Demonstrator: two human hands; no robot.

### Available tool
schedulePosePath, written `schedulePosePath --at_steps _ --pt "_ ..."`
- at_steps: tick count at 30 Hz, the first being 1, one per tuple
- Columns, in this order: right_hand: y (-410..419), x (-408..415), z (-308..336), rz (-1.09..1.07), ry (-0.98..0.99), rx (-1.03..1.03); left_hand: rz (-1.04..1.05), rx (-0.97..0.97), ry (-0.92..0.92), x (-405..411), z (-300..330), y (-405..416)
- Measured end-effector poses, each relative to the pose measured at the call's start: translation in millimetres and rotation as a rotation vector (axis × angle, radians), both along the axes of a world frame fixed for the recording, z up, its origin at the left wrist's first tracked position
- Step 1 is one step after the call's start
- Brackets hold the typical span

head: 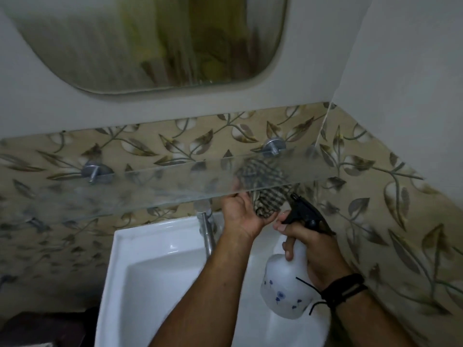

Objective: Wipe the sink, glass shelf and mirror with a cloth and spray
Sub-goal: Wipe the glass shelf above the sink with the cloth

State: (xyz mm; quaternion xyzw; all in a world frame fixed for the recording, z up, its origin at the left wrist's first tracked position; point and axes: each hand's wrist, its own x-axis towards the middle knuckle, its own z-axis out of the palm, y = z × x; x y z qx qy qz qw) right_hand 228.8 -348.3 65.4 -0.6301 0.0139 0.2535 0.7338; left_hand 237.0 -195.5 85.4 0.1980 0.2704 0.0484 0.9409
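The left hand [240, 211] holds a checked cloth [268, 194] up against the front edge of the glass shelf [155, 186], with the fingers closed around it. The right hand [313, 246] grips a white spray bottle [285, 286] by its black top, just beside the cloth. The white sink [150, 259] sits below both hands. The mirror [150, 38] hangs above the shelf.

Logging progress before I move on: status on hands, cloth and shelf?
Left hand pressing checked cloth on glass shelf front edge. Right hand gripping spray bottle over sink. Nothing in the way.
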Motion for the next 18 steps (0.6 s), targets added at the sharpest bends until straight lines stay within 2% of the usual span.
schedulePosePath --at_steps 7,18 --pt "59.8 -32.7 15.1 0.156 -0.139 0.036 0.236 0.056 0.017 -59.4 2.3 88.6" --pt "131.0 -83.7 30.1 0.276 -0.167 0.063 0.366 0.121 -0.045 -143.3 -12.8 202.3"
